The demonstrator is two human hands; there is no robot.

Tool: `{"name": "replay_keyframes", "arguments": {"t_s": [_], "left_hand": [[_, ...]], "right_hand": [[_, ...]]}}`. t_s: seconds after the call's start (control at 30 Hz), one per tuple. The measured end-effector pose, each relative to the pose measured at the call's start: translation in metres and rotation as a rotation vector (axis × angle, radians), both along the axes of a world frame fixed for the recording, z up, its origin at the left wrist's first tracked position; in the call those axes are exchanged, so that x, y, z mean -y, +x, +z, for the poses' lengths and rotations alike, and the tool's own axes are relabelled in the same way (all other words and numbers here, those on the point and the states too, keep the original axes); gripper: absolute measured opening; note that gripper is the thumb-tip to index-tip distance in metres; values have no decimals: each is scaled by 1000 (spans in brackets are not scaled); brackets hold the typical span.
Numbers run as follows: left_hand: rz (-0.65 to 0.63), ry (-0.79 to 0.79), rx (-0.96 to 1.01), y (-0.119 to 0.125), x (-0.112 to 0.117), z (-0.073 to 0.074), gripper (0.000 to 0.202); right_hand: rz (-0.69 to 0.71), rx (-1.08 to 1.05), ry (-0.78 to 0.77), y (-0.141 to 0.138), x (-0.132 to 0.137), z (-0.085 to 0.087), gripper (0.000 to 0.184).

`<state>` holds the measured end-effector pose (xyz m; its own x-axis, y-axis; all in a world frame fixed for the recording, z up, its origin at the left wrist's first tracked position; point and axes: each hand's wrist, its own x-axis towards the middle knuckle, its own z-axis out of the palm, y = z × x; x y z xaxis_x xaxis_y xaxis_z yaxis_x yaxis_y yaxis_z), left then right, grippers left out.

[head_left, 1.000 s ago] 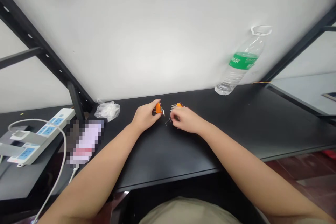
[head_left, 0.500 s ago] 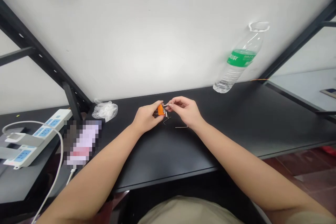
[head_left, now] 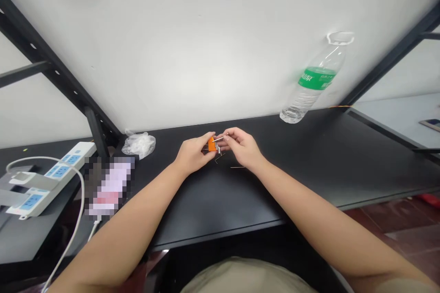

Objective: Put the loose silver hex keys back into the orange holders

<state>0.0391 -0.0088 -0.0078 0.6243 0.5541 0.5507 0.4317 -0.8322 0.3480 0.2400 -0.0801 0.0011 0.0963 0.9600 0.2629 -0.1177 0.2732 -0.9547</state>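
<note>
My left hand [head_left: 193,154] is closed around an orange hex key holder [head_left: 212,144], from which several metal keys stick out. A slim silver hex key [head_left: 219,139] is pinched in my right hand [head_left: 243,147], its tip at the holder's face; whether it has entered a slot I cannot tell. Below the holder, a small dark hex key [head_left: 220,159] lies on the black table. Another long thin hex key [head_left: 236,167] rests beneath my right hand, its right end hidden.
Against the wall leans a large water bottle [head_left: 316,78] with a green label. At left are a crumpled clear plastic bag [head_left: 139,145], a blurred-out phone [head_left: 112,185] on a cable and a white power strip [head_left: 57,176]. Black metal frame bars [head_left: 65,78] flank the black table [head_left: 220,210].
The silver hex key in my right hand now lies closer against the orange holder's face. My right hand has shifted slightly left; the view has moved a little.
</note>
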Motion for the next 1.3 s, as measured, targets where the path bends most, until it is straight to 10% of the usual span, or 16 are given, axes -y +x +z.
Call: {"name": "replay_keyframes", "arguments": {"t_s": [0.87,1.1,1.3], "left_hand": [[-61,-114,36,-3,-1,-1,57],[-106,-162,46,-3,2,6,54],[-29,-70,-41,0,-1,-1,57]], "right_hand": [[-214,456,207,3,8,1,23],[-34,272,40,9,1,-5,28],[-126,794,164,-1,7,0,31]]}}
